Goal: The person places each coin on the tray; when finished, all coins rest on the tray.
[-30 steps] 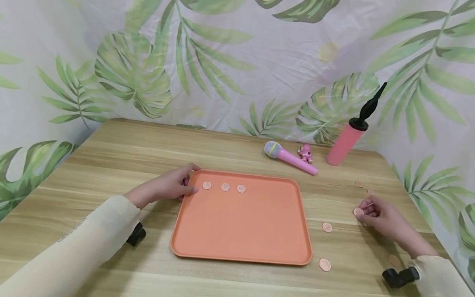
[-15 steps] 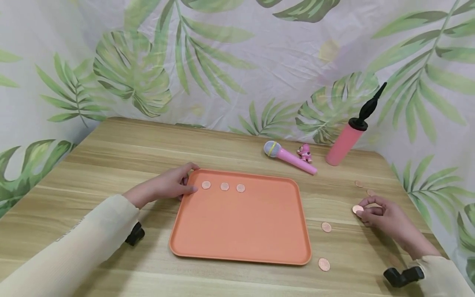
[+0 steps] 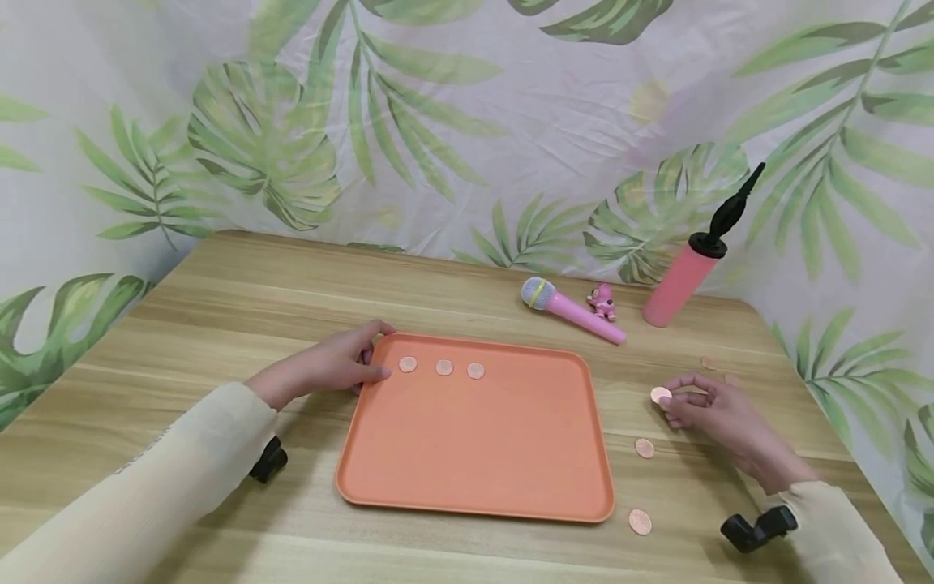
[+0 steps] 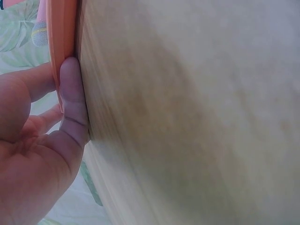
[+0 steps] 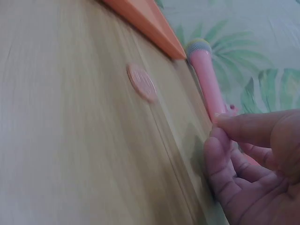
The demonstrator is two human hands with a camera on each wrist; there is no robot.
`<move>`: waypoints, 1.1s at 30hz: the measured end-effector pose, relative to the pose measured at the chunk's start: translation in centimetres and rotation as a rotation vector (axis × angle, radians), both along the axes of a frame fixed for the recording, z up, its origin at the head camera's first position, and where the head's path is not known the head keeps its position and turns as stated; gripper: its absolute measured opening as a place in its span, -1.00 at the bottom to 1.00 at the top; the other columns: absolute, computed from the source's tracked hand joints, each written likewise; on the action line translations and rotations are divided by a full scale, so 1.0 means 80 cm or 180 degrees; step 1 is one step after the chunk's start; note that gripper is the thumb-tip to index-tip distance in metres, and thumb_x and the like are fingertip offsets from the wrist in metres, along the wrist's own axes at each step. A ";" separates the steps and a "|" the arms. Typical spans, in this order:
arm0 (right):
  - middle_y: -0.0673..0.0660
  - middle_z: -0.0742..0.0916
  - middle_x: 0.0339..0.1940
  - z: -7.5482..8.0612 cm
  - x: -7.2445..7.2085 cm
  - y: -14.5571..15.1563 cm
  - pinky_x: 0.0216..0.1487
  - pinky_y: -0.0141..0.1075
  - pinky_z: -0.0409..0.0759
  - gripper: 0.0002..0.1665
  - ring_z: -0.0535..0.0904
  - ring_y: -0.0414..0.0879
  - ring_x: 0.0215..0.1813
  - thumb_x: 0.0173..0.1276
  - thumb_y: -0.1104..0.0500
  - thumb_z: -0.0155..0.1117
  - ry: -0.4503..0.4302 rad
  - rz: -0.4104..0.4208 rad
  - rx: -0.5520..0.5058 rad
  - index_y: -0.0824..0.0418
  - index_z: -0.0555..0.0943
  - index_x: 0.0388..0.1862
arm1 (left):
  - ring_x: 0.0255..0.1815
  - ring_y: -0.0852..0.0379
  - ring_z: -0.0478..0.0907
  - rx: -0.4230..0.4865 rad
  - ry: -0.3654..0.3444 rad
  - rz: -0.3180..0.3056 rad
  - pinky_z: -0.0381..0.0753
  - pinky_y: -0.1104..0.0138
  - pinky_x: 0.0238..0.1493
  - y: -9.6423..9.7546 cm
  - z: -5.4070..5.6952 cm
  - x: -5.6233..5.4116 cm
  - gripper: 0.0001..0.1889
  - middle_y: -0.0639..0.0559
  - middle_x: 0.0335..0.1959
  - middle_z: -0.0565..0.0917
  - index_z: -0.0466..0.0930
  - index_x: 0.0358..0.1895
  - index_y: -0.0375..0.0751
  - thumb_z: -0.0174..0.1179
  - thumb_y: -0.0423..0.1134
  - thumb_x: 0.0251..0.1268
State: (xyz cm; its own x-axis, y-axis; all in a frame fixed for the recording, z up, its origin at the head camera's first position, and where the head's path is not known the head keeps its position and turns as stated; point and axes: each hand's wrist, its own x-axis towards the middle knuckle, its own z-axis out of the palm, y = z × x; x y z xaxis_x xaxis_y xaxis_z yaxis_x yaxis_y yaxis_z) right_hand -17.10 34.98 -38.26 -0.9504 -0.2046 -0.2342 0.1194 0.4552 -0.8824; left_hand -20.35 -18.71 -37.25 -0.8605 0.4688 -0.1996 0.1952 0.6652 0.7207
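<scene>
An orange tray (image 3: 474, 438) lies on the table, with three copper-coloured coins in a row near its far left side, one of them the middle coin (image 3: 443, 367). My left hand (image 3: 339, 357) grips the tray's far left corner; in the left wrist view the thumb and fingers (image 4: 72, 79) pinch its rim. To the right of the tray my right hand (image 3: 718, 414) pinches a copper-coloured coin (image 3: 661, 395) above the table. In the right wrist view, the fingers hide most of that coin. Two loose coins lie nearby, one nearer the hand (image 3: 644, 448) and one closer to me (image 3: 640, 521).
Behind the tray lie a pink toy microphone (image 3: 584, 315) and a small pink figurine (image 3: 601, 302). A pink hand pump (image 3: 682, 284) with a black top stands at the back right. More coins, including a far coin (image 3: 709, 363), lie beyond my right hand. A leaf-patterned cloth (image 3: 409, 122) hangs behind the table.
My right hand has lifted the coin and carried it left toward the tray. The left hand and the tray have stayed in place.
</scene>
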 end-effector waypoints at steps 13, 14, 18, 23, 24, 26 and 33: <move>-0.06 0.79 -0.22 0.004 -0.022 -0.096 -0.10 -0.35 0.73 -0.65 0.70 -0.28 -0.21 0.55 0.23 0.30 0.0054 0.0309 -0.0347 0.41 0.47 0.14 | -0.49 0.14 0.53 0.0078 0.0002 -0.0010 0.60 0.28 -0.36 0.003 -0.001 -0.001 -0.37 -0.06 -0.44 0.54 0.22 0.49 -0.45 0.26 -0.31 0.50; -0.05 0.79 -0.23 0.004 -0.024 -0.103 -0.11 -0.35 0.72 -0.65 0.70 -0.28 -0.21 0.54 0.24 0.30 0.0065 0.0332 -0.0351 0.42 0.47 0.14 | -0.49 0.14 0.53 0.0081 -0.0001 -0.0009 0.60 0.28 -0.36 0.003 0.000 0.000 -0.37 -0.06 -0.44 0.54 0.21 0.49 -0.45 0.25 -0.31 0.51; -0.01 0.79 -0.25 0.007 -0.032 -0.130 -0.11 -0.36 0.72 -0.63 0.70 -0.28 -0.22 0.51 0.25 0.33 0.0093 0.0430 -0.0351 0.45 0.48 0.12 | -0.48 0.13 0.53 0.0081 -0.0031 0.0008 0.60 0.29 -0.35 0.002 0.001 0.001 -0.36 -0.06 -0.42 0.54 0.20 0.51 -0.45 0.25 -0.32 0.51; -0.01 0.77 -0.32 0.006 -0.043 -0.161 -0.17 -0.37 0.70 -0.63 0.68 -0.26 -0.30 0.49 0.27 0.34 0.0039 0.0594 -0.0329 0.47 0.49 0.11 | -0.47 0.12 0.54 0.0117 -0.0073 0.0005 0.61 0.26 -0.33 0.000 0.000 0.001 -0.36 -0.08 -0.42 0.54 0.19 0.51 -0.45 0.24 -0.32 0.52; 0.00 0.76 -0.33 0.006 -0.045 -0.167 -0.18 -0.38 0.69 -0.64 0.67 -0.26 -0.32 0.49 0.26 0.35 0.0037 0.0626 -0.0284 0.46 0.49 0.11 | -0.47 0.12 0.54 0.0118 -0.0074 0.0001 0.61 0.27 -0.33 0.000 0.000 0.002 -0.36 -0.08 -0.42 0.54 0.19 0.51 -0.45 0.24 -0.32 0.52; 0.03 0.76 -0.30 0.004 -0.049 -0.178 -0.18 -0.38 0.69 -0.65 0.66 -0.24 -0.31 0.49 0.24 0.35 0.0028 0.0687 -0.0186 0.44 0.51 0.10 | -0.48 0.12 0.54 0.0129 -0.0058 -0.0007 0.61 0.26 -0.34 -0.001 0.001 0.002 -0.36 -0.08 -0.43 0.55 0.18 0.51 -0.46 0.24 -0.32 0.52; 0.12 0.76 -0.29 0.002 -0.058 -0.202 -0.19 -0.38 0.69 -0.74 0.65 -0.19 -0.32 0.48 0.27 0.36 0.0151 0.0815 0.0037 0.39 0.57 0.03 | -0.47 0.12 0.53 0.0118 -0.0059 0.0026 0.61 0.27 -0.32 -0.001 -0.005 0.000 -0.37 -0.07 -0.42 0.54 0.20 0.51 -0.43 0.24 -0.32 0.52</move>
